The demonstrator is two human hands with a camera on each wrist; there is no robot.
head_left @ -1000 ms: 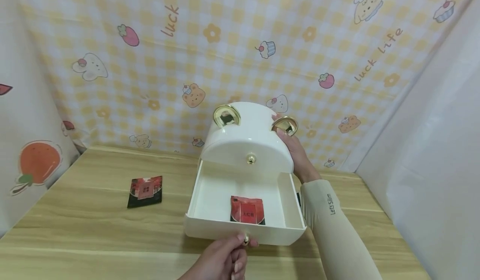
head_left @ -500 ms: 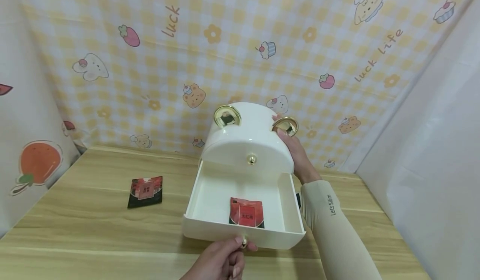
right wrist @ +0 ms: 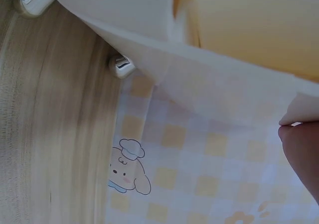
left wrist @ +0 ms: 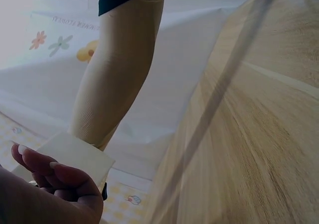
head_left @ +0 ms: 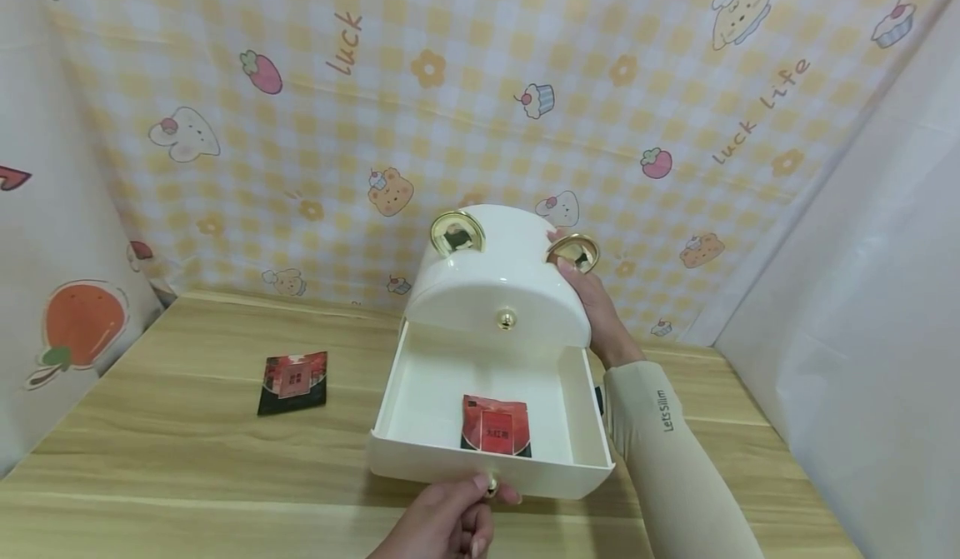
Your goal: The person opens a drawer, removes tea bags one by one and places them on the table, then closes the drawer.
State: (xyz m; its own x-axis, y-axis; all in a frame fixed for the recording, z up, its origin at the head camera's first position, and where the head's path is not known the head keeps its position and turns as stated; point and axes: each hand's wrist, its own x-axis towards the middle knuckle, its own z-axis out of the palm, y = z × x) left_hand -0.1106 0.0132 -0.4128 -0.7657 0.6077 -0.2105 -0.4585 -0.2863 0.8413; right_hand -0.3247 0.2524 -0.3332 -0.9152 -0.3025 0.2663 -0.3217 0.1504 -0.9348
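A glossy white two-drawer storage box (head_left: 495,280) with two round gold mirror-like eyes stands near the back of the table. Its lower drawer (head_left: 438,376) is pulled far out toward me. Inside, close to the drawer front, lies a red and black sachet (head_left: 495,427). My left hand (head_left: 448,516) pinches the small gold knob (head_left: 492,486) of that drawer; in the left wrist view its fingers (left wrist: 70,176) are curled. My right hand (head_left: 596,305) grips the box's upper right side by the right gold eye (head_left: 573,252), its fingers partly hidden behind.
A second red and black sachet (head_left: 293,382) lies on the wooden table (head_left: 187,451) left of the box. Patterned cloth (head_left: 322,126) hangs right behind the box, and white cloth walls stand on both sides. Shiny metal feet (right wrist: 121,65) support the box.
The lower drawer has come slightly farther out toward me, with my left hand on its knob. My right hand keeps its place on the box.
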